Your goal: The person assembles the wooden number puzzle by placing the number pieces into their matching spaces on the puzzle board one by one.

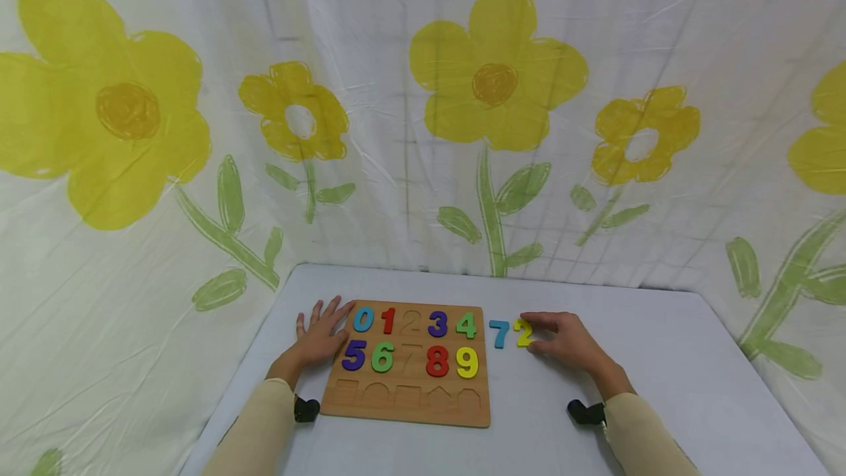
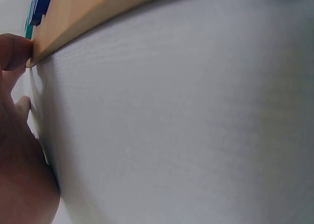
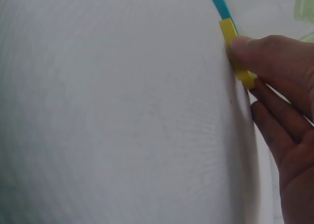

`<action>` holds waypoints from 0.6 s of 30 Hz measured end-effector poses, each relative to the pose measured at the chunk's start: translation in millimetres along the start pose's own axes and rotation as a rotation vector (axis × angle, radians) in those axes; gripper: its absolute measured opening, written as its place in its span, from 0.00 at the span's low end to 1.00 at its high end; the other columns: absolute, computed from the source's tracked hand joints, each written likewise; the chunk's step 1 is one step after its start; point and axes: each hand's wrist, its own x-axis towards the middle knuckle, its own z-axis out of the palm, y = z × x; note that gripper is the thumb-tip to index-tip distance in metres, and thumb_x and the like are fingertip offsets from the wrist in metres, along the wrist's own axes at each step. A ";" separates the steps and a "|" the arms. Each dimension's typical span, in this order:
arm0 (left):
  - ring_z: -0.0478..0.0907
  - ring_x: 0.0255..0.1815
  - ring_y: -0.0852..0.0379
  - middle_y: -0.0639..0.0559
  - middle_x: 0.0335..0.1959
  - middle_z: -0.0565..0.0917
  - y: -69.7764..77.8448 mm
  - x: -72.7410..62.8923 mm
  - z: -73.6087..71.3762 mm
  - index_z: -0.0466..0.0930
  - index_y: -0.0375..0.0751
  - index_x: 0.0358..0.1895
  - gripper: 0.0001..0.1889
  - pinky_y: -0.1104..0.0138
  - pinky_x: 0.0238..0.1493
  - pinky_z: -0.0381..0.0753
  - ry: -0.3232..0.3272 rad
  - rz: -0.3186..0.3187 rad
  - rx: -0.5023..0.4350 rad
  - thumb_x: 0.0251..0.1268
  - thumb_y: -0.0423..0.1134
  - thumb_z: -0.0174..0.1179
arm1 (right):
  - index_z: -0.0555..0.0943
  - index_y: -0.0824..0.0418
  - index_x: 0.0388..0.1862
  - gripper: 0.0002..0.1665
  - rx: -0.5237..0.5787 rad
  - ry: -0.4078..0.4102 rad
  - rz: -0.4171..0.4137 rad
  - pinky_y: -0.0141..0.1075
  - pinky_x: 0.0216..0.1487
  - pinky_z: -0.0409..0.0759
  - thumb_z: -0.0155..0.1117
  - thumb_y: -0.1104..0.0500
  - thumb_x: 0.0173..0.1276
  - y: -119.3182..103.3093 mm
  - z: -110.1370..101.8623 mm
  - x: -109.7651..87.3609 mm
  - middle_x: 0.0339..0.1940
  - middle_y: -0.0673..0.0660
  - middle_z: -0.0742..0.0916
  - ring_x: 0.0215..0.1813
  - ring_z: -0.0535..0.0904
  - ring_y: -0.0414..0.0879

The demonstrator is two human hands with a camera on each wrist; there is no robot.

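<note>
A wooden number puzzle board (image 1: 410,414) lies on the table, holding several coloured numbers in two rows; its 2 and 7 recesses show bare wood. My left hand (image 1: 319,340) rests at the board's left edge, fingers spread, the thumb touching the wood in the left wrist view. To the right of the board, my right hand (image 1: 573,344) pinches a yellow number 2 (image 1: 526,333) between thumb and fingers. That piece stays at table level, its thin side (image 3: 226,29) showing in the right wrist view. Just left of it is a blue number 7 (image 1: 499,336).
Shape recesses (image 1: 408,395) line the board's lowest row. The white tabletop (image 1: 535,439) stretches around the board and both forearms. Behind it hangs a white cloth (image 1: 377,219) printed with yellow flowers. Each wrist carries a black device (image 1: 585,412).
</note>
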 end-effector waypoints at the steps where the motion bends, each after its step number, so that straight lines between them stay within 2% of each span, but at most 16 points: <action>1: 0.32 0.90 0.22 0.31 0.91 0.49 -1.0 0.5 0.8 0.61 0.46 0.87 0.35 0.25 0.80 0.19 0.000 -0.002 0.005 0.80 0.42 0.52 | 0.86 0.59 0.70 0.35 -0.002 0.000 -0.004 0.53 0.72 0.82 0.84 0.62 0.63 -0.3 -0.2 0.3 0.68 0.54 0.90 0.72 0.85 0.56; 4: 0.32 0.90 0.23 0.32 0.91 0.48 -7.3 3.4 4.9 0.60 0.46 0.88 0.35 0.25 0.80 0.18 0.008 0.002 0.018 0.81 0.43 0.50 | 0.86 0.61 0.70 0.35 -0.012 0.009 -0.021 0.54 0.71 0.82 0.84 0.62 0.63 -1.1 -0.6 0.3 0.67 0.56 0.91 0.71 0.86 0.58; 10: 0.31 0.90 0.22 0.31 0.91 0.49 -16.4 7.5 11.9 0.60 0.45 0.88 0.35 0.25 0.79 0.16 0.031 0.017 0.011 0.80 0.42 0.50 | 0.87 0.60 0.69 0.33 0.008 0.033 0.016 0.53 0.71 0.83 0.84 0.61 0.64 -1.7 -0.8 -2.8 0.66 0.57 0.91 0.71 0.86 0.58; 18: 0.31 0.89 0.21 0.31 0.91 0.49 -15.9 7.8 10.0 0.60 0.45 0.88 0.35 0.25 0.79 0.16 0.028 0.021 0.013 0.80 0.41 0.50 | 0.86 0.60 0.70 0.34 0.071 0.125 0.031 0.55 0.70 0.83 0.84 0.58 0.65 -18.4 -6.0 -9.1 0.66 0.57 0.91 0.70 0.87 0.60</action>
